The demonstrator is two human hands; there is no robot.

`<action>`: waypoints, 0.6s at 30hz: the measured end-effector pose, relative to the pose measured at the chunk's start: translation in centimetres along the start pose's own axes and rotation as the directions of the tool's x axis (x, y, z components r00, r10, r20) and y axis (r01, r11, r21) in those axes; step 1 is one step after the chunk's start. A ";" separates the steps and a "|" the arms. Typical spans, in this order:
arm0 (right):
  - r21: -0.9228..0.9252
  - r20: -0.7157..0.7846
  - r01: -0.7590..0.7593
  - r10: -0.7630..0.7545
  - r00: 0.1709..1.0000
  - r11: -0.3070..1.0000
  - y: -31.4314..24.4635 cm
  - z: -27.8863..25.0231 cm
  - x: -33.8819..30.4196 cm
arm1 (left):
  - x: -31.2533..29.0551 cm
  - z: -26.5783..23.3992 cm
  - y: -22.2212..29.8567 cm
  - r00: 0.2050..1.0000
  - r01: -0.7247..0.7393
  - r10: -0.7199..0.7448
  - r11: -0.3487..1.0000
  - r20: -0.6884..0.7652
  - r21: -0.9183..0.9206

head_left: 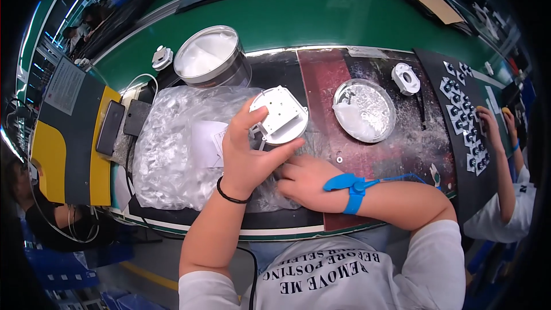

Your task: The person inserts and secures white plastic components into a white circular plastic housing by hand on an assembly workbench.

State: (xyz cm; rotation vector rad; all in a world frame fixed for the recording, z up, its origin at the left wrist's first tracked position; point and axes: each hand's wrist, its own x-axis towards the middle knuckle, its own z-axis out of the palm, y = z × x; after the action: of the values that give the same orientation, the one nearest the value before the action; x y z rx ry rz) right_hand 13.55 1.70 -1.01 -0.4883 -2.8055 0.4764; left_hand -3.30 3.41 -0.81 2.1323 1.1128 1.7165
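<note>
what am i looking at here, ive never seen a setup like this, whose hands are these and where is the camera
There is no robot here: these are one person's bare hands. The single picture comes from a wide fisheye camera on that person's head, looking down, so straight edges bend near the rim. The left hand holds a white part in its fingers. The right hand, wearing a blue wrist strap, is close below; its fingertips are partly hidden. On the table are a clear plastic bag, a round tin, a shallow metal dish and another white part. A co-worker's hand shows at far right.
</note>
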 end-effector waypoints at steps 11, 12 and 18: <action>0.014 -0.172 -0.122 0.122 0.978 0.992 0.7 -2.0 -2.4 | -0.5 -0.2 -0.2 0.998 0.029 -0.026 0.998 0.065 -0.048; -0.036 -0.207 -0.081 0.071 0.976 0.996 0.8 -2.8 -2.3 | -0.6 -0.2 -0.2 0.998 0.027 -0.023 0.998 0.066 -0.056; 0.164 -0.387 -0.214 0.262 0.884 0.963 3.5 -7.7 -5.7 | -1.0 -0.7 -0.2 0.995 0.046 -0.049 0.998 0.086 0.033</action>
State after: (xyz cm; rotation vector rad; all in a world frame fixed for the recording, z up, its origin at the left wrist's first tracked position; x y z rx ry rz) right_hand 22.01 4.79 3.68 -0.8108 -2.3150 0.5161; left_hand -4.07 2.70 -1.53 2.1584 1.1635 1.5801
